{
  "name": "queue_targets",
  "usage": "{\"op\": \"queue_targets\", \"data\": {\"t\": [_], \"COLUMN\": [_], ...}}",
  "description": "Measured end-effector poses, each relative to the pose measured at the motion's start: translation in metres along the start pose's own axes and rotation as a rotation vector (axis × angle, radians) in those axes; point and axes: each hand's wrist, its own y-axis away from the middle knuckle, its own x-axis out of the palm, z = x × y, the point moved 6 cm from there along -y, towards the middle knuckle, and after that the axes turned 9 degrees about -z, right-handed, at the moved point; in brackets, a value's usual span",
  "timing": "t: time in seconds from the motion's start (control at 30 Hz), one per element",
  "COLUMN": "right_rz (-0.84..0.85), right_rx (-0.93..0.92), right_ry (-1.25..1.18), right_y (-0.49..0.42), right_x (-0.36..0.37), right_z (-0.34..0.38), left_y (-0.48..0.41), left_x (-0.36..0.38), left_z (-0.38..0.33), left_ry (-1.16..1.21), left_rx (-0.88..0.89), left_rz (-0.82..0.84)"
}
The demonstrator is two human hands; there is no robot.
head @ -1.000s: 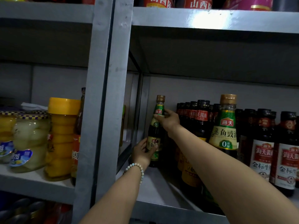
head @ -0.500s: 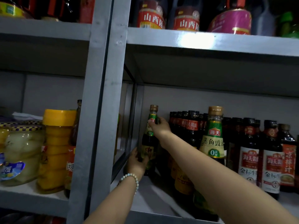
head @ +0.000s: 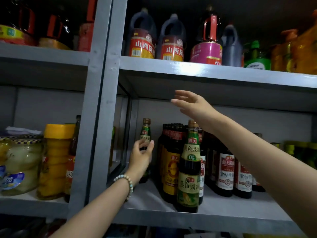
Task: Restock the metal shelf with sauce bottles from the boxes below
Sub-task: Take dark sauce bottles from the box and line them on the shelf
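Slim dark glass bottle (head: 145, 133) with a green label, upright on the grey metal shelf (head: 188, 219), left hand (head: 141, 157) cupped loosely at it (can't tell if it's gripping), right hand (head: 192, 103) raised, fingers spread.

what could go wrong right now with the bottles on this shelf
The small green-labelled bottle stands alone at the back, apart from the other bottles, with the fingers of the left hand at its label; a careless withdrawal could tip it. The right hand is raised and open, and its forearm crosses just above the tall green-labelled bottle standing near the metal shelf's front edge; lowering the arm could knock that bottle off.
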Motion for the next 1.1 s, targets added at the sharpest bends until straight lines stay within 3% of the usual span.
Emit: {"op": "queue_targets", "data": {"t": [0.2, 0.5, 1.1], "right_rz": [-0.122, -0.06, -0.113], "right_rx": [0.033, 0.251, 0.143], "right_ry": [0.088, -0.062, -0.14], "right_y": [0.019, 0.034, 0.051], "right_x": [-0.051, -0.032, -0.036], "right_z": [-0.033, -0.09, -0.073], "left_y": [0.036, 0.062, 0.099], "left_x": [0.03, 0.051, 0.062], "left_z": [-0.021, -0.011, -0.005], "left_ry": [-0.007, -0.051, -0.168], "left_rx": [0.03, 0.032, -0.025], "left_rz": [0.149, 0.216, 0.259]}}
